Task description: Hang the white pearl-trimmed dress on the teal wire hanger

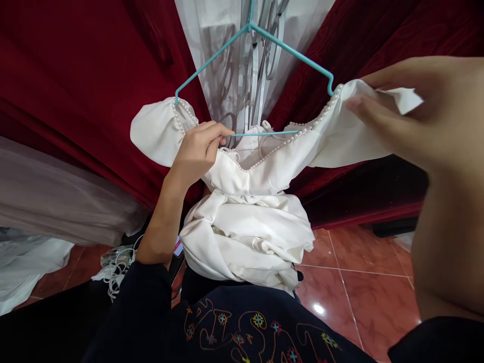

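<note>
A white dress (247, 229) with a pearl-trimmed neckline hangs on a turquoise clothes hanger (291, 50), its skirt bunched up below the bodice. My left hand (198, 151) is closed at the left of the neckline, fingertips pinching the hanger's lower bar; its palm covers part of the bodice. At the far right, my right hand (423, 111) is closed on the dress's right sleeve (348, 136), thumb in front, drawing the cloth outward. The left puffed sleeve (155, 128) hangs loose beside the hanger's notched end.
Dark red curtains (94, 65) flank a pale wall with white metal bars (260, 75) behind the hanger. Pale sheer fabric (56, 181) hangs at left. White cords (117, 275) and a phone (178, 247) lie low left. Reddish tiles (363, 287) cover the floor.
</note>
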Motion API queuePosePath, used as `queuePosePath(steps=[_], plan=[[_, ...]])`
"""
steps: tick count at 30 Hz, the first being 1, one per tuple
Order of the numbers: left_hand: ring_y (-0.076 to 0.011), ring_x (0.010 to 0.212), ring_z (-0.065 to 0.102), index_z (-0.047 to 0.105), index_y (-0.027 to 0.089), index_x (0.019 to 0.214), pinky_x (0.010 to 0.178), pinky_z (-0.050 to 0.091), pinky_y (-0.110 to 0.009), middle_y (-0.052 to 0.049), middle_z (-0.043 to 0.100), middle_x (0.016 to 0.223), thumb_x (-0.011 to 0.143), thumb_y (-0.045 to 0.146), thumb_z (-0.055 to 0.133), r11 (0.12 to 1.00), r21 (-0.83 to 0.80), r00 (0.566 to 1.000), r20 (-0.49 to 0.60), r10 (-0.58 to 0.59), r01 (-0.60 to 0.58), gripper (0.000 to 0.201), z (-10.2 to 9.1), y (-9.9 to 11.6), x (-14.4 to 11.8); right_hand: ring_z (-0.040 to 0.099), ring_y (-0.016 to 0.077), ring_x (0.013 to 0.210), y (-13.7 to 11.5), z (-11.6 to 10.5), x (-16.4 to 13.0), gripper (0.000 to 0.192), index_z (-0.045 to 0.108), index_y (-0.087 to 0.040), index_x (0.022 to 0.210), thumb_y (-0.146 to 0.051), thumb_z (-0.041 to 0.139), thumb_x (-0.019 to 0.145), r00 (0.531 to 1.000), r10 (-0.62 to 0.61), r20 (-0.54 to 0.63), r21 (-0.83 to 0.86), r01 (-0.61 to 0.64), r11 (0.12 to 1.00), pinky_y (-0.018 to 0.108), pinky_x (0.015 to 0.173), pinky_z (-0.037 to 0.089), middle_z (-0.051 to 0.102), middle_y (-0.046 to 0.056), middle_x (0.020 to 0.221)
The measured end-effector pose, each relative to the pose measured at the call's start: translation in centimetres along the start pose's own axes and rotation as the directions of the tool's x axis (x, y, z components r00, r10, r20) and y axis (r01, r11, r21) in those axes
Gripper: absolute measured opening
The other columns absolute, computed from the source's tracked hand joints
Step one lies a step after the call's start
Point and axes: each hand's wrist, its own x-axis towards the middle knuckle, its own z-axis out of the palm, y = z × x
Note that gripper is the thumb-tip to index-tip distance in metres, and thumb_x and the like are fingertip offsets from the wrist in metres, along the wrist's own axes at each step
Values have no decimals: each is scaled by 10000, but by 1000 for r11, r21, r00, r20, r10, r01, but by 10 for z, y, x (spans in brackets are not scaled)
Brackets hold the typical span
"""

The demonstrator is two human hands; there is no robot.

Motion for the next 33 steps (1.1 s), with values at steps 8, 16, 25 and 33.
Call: queuePosePath(steps=[8,16,25,33], plan=[[-189,831,635,736,186,1011,779,496,-315,-29,668,868,927,33,463,1000,19,1000,-4,-20,20,323,3,6,2,620,107,708,9,34,3,143,770,-146,963,-194,652,897,988,-157,-10,82,157,984,273,634,414,735,80,847],[-175,835,640,730,188,1027,778,493,-304,-26,660,877,890,-24,437,1000,12,1000,3,-6,6,387,6,8,1,498,131,582,-1,44,5,346,735,-168,836,-447,562,944,961,-226,-156,138,248,959,299,559,305,642,68,692],[-178,855,629,723,184,1051,816,511,-315,-29,649,884,927,-4,446,1000,1,999,-51,-16,16,358,18,9,0,664,216,1015,-18,65,-13,236,716,-219,1088,-319,527,989,770,-439,-464,36,511,859,449,955,493,716,38,995],[-228,1044,624,718,247,1064,972,517,-417,-30,698,1040,996,91,502,994,106,983,-183,-21,41,275,25,20,-13,629,235,1061,-59,135,-64,266,652,-243,1214,-273,526,981,903,-427,-52,234,426,874,462,977,434,706,40,1155]])
